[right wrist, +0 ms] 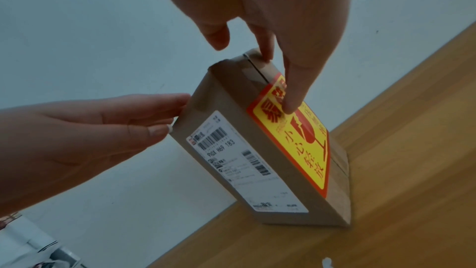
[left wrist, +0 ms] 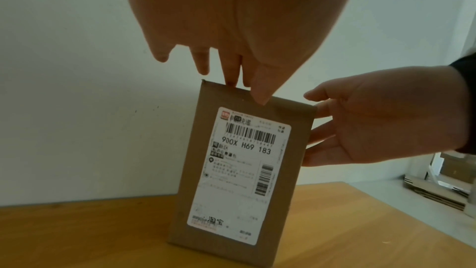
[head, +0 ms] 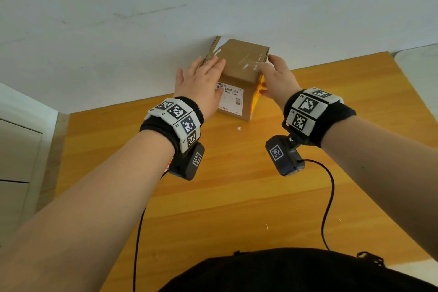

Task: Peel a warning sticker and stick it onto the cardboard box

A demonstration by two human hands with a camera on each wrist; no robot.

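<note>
A small brown cardboard box (head: 239, 59) stands upright on the wooden table (head: 237, 197), close to the wall. A white shipping label (left wrist: 239, 170) covers its near face. A yellow and red warning sticker (right wrist: 304, 150) lies on its right face, seen as a yellow sliver in the head view (head: 257, 99). My left hand (head: 201, 80) rests with straight fingers on the box's top left edge. My right hand (head: 277, 76) reaches over the top right corner. Its thumb (right wrist: 291, 107) presses on the sticker's upper part while a finger touches the top edge.
The wall runs right behind the box. A tiny white scrap (head: 239, 128) lies on the table in front of it. Black camera cables (head: 329, 197) hang from both wrists. A pale cabinet (head: 19, 149) stands at the left; flattened cardboard (left wrist: 438, 191) is stacked off to the right.
</note>
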